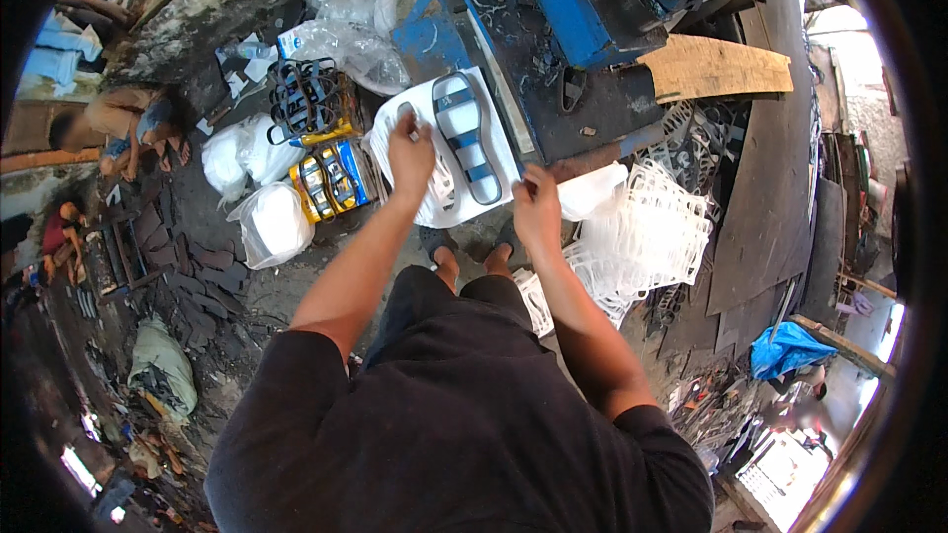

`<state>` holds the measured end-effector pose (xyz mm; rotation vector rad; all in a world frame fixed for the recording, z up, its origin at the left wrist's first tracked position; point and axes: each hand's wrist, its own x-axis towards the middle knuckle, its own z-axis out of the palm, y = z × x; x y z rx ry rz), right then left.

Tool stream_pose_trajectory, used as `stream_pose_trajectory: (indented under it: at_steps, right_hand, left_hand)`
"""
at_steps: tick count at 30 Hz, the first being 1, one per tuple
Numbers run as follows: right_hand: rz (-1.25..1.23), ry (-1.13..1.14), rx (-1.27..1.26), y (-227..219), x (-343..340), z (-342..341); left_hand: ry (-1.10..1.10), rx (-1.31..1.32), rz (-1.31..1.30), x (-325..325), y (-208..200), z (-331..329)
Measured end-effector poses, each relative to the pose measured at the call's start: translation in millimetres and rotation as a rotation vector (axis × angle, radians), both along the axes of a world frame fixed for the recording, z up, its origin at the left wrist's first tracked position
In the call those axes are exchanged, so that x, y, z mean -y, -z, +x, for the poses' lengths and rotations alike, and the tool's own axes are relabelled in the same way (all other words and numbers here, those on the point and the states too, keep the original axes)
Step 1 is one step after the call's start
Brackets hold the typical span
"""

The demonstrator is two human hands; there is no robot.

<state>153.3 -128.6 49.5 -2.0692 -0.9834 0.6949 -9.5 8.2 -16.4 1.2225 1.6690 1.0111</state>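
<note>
A white sheet with sole-shaped cut-outs lies before me, at the front edge of a blue machine. On its right half rests a sole-shaped cutting die, a dark outline with blue crossbars. My left hand is over the left half of the sheet, beside the die; its fingers are bent and blurred, and whether they pinch anything is unclear. Just off the sheet's right edge, my right hand is raised with loosely bent fingers apart and nothing visible in them.
The blue machine has a dark bed bearing a tan board. White cut-out sheets are piled right. More dies, yellow-and-blue boxes and white plastic bags stand left. Another person crouches far left.
</note>
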Motion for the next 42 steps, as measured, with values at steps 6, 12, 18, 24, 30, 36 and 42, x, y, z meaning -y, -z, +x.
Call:
stream_pose_trajectory:
  at_steps: [6,12,18,24,30,36,42]
  right_hand:
    - [0.031,-0.276,0.415,42,-59,9]
    - [-0.128,-0.231,0.260,21,-76,4]
    - [-0.099,-0.200,0.354,39,-77,7]
    - [-0.130,-0.138,0.263,41,-81,7]
    - [-0.112,-0.145,0.205,39,-80,6]
    - [-0.125,-0.142,0.158,37,-83,6]
    - [-0.116,-0.201,0.131,41,-85,6]
  left_hand:
    - [-0.007,0.332,-0.202,59,-7,39]
    - [0.053,0.195,-0.302,57,-34,37]
    - [0.065,0.188,-0.311,56,-20,34]
    - [-0.009,-0.148,-0.064,58,9,38]
    - [-0.016,0.132,-0.131,54,11,33]
    - [-0.083,0.341,-0.303,44,-5,29]
    - [0.078,0.306,-0.359,39,-3,17]
